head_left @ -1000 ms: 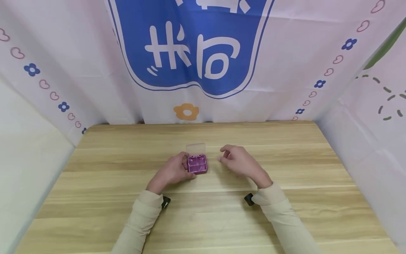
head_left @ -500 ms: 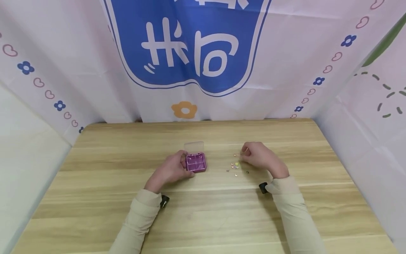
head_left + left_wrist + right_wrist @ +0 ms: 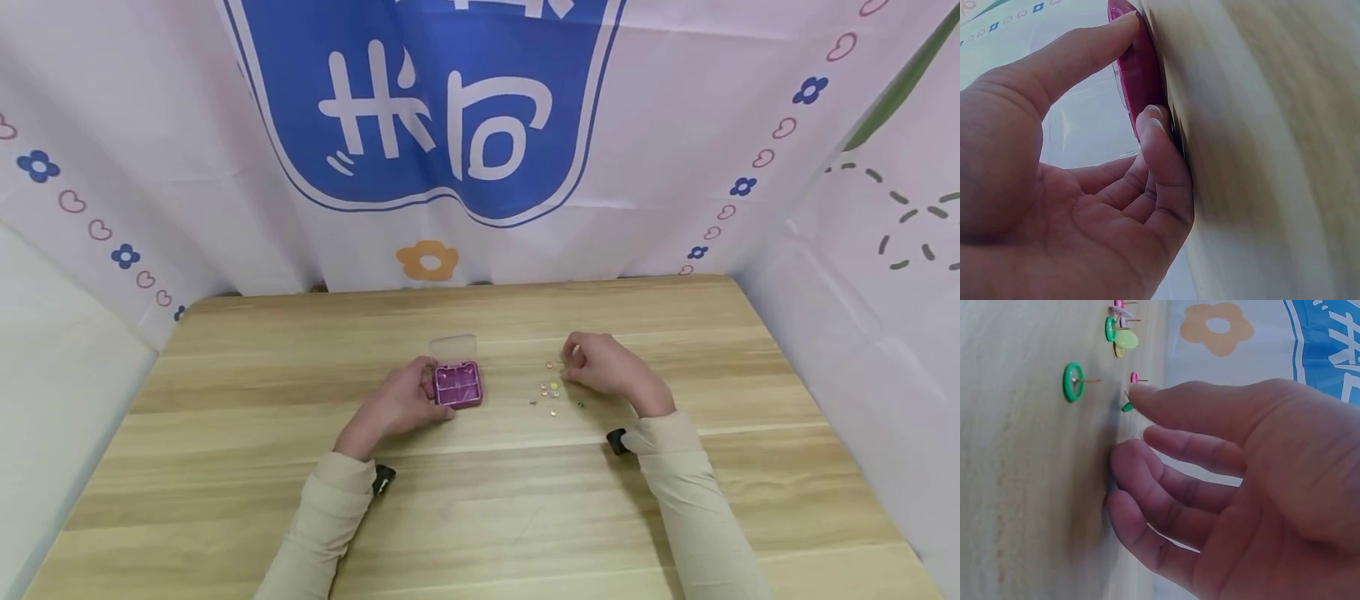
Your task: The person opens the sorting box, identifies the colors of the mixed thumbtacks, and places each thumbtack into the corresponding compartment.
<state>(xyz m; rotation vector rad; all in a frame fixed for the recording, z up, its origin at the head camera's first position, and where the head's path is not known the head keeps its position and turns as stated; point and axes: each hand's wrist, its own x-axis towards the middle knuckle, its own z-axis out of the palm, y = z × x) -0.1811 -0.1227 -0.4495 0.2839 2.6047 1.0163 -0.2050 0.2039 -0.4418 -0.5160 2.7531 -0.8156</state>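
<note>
A small purple box (image 3: 458, 392) with four-sided compartments lies on the table, its clear lid (image 3: 453, 348) tipped back. My left hand (image 3: 393, 406) holds it from the left, thumb along the near edge and fingers at the far side; the left wrist view shows the thumb (image 3: 1079, 53) on the box's side (image 3: 1141, 75). To the right, several thumbtacks (image 3: 554, 387) are scattered, green, pink, yellow and pale. Beyond a green thumbtack (image 3: 1073, 382), my right hand (image 3: 611, 367) hovers low with loosely bent fingers. Thumb and index fingertips are apart, with nothing seen between them.
The wooden table (image 3: 480, 508) runs back to a printed curtain (image 3: 300, 242). Curtain cloth (image 3: 832, 317) also hangs at the right, and a pale panel (image 3: 67, 333) at the left. Both forearms reach in from the near edge.
My right hand has moved right, from above the thumbtacks to their right side, uncovering them. Over the last half second it barely moves. My left hand keeps holding the box; the head view has shifted slightly.
</note>
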